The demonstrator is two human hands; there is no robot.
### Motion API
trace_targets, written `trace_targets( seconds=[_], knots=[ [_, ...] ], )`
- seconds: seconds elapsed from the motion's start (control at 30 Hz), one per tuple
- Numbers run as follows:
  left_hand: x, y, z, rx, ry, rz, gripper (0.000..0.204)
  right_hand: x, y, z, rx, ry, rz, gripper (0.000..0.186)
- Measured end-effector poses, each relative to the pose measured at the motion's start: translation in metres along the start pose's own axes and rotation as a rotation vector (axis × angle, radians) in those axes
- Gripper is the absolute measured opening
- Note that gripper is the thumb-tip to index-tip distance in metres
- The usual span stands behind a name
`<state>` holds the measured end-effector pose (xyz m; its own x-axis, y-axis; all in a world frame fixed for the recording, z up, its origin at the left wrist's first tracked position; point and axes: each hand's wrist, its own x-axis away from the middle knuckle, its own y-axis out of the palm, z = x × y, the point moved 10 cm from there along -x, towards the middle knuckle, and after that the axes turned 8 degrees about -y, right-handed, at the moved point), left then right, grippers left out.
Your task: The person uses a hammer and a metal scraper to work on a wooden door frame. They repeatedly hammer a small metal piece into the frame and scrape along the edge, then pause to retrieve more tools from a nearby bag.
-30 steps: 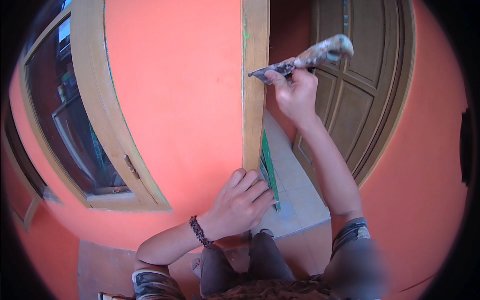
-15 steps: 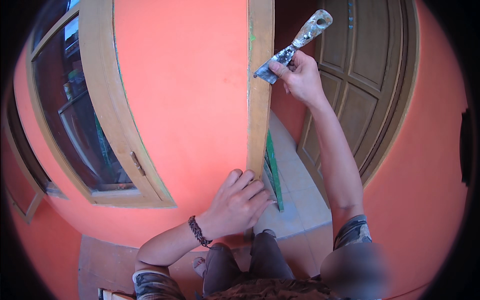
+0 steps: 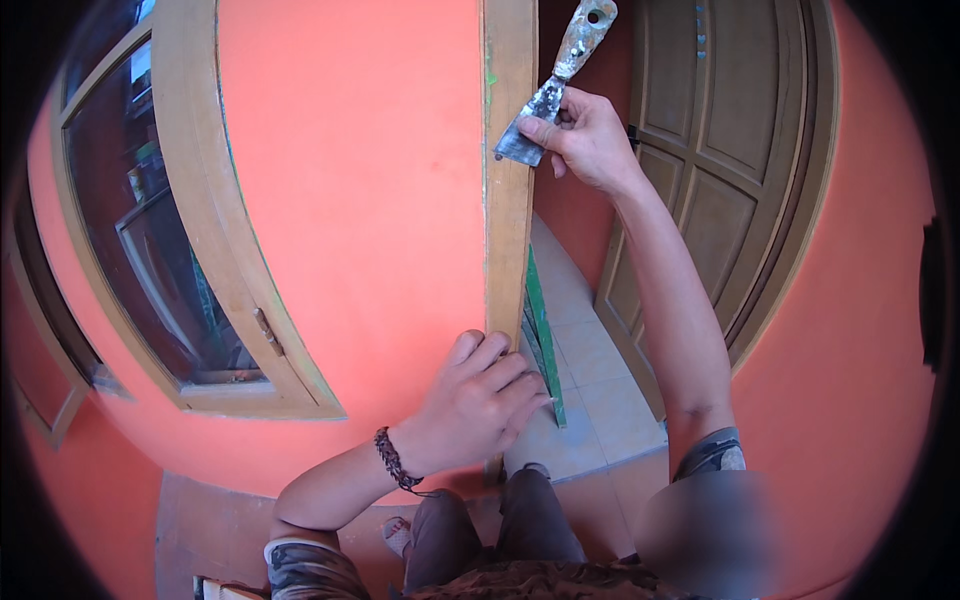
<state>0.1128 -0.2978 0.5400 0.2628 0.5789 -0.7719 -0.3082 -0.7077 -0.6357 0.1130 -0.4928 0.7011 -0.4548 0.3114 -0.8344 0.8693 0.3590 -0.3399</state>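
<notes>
My right hand pinches a putty knife by its metal blade, thumb on the blade's face. The knife's paint-spattered handle, with a hole near its end, points up. Its blade edge lies at the brown wooden door frame, next to a small dark spot like a nail head or hole. Lower down, my left hand is closed in front of the same frame, fingers curled. Whatever they hold is hidden. A braided bracelet circles my left wrist.
A salmon-coloured wall lies left of the frame, with a wooden-framed glass window beyond. On the right stands a panelled brown door. A green strip leans over the pale tiled floor behind the frame.
The putty knife has turned more upright and shifted left along with my right hand. My left hand has hardly moved, its fingers still curled.
</notes>
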Motion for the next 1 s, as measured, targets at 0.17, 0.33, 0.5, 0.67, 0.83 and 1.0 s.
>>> trace_targets(
  seconds=[0.17, 0.33, 0.5, 0.67, 0.83, 1.0],
  knots=[
    [-0.040, -0.052, -0.026, -0.095, -0.050, 0.207, 0.012, 0.006, -0.002, -0.029, 0.371, -0.204, 0.099, 0.024],
    [-0.145, -0.115, -0.074, -0.213, -0.055, 0.440, 0.022, -0.003, -0.001, -0.011, 0.285, -0.097, 0.053, 0.028],
    [-0.204, -0.082, -0.082, 0.113, -0.313, -0.049, 0.019, 0.005, 0.001, -0.025, 0.233, -0.133, 0.044, 0.025],
    [-0.198, -0.068, -0.094, 0.014, -0.247, 0.106, 0.030, 0.018, 0.002, -0.037, 0.323, -0.145, 0.058, 0.021],
    [-0.182, -0.072, -0.075, -0.070, -0.027, 0.213, 0.030, 0.043, -0.001, -0.051, 0.459, -0.534, 0.275, 0.016],
    [-0.208, -0.072, -0.100, -0.172, -0.159, 0.153, 0.018, 0.015, -0.001, -0.039, 0.348, -0.256, 0.130, 0.016]
  ],
)
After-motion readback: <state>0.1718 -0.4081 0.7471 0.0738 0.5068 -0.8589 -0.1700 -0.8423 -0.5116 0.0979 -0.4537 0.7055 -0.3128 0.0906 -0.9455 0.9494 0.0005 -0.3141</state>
